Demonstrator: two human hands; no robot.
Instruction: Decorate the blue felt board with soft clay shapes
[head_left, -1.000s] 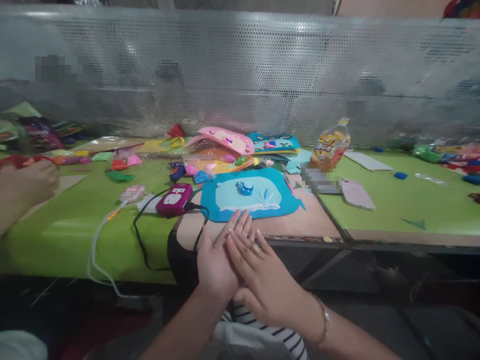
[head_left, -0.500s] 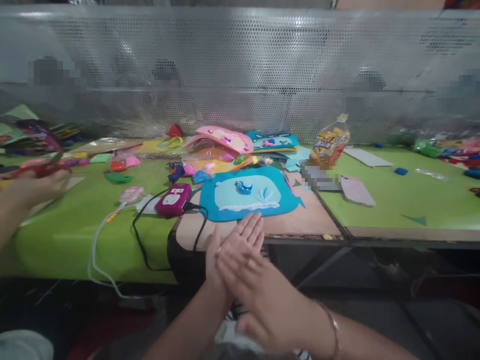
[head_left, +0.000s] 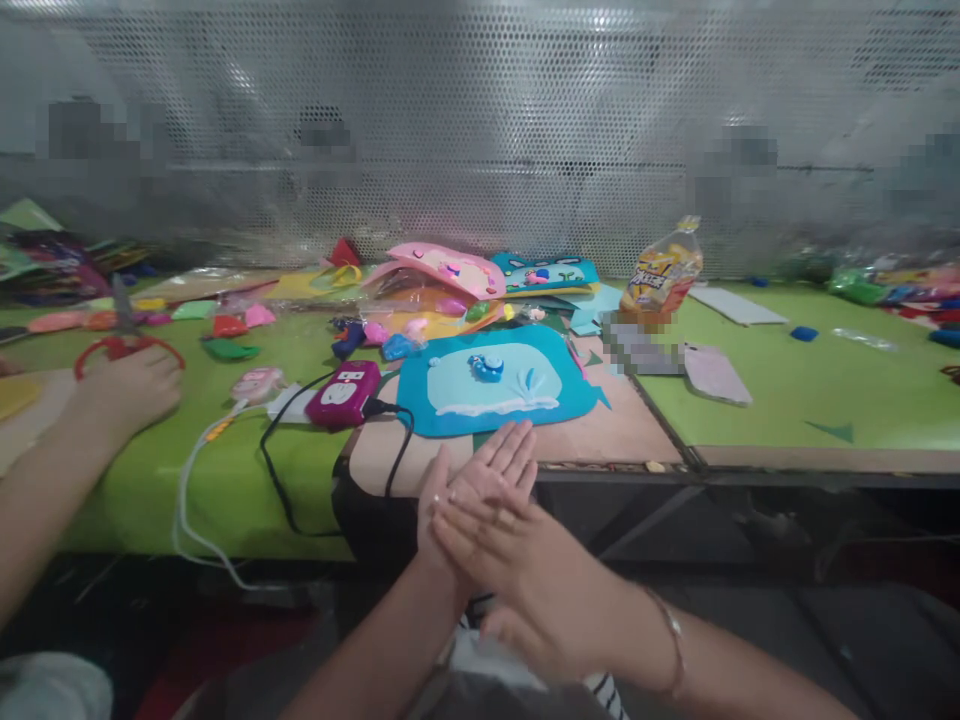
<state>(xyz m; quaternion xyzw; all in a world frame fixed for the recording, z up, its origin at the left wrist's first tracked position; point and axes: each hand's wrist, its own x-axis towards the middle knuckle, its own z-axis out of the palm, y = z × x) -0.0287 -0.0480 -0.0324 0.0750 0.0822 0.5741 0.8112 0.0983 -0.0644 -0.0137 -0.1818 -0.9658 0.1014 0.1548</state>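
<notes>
My left hand [head_left: 480, 474] is palm up just off the table's front edge, fingers stretched out. Across its palm lies my right hand [head_left: 525, 570], flat and palm down, with a bracelet [head_left: 675, 635] on the wrist. Whether anything sits between the palms is hidden. Beyond my fingertips, a blue foam sheet [head_left: 416, 395] with a light-blue panel rests on the table. On the panel are a small blue clay snail-like figure [head_left: 487, 368], a white clay strip [head_left: 499, 407] and light-blue leaf shapes [head_left: 531, 384].
At left, another person's hand [head_left: 127, 395] holds red-handled scissors [head_left: 124, 345]. A purple device [head_left: 345, 395] with cables lies left of the sheet. Behind are a pink decorated sheet [head_left: 446, 268] and clay lumps. Rightward stand a snack bag [head_left: 664, 275] and a phone [head_left: 716, 374]. A perforated metal panel [head_left: 480, 120] backs the table.
My right hand has shifted slightly over my left palm, and both stay pressed together. The other person's hand with the scissors has come further into view, moving right.
</notes>
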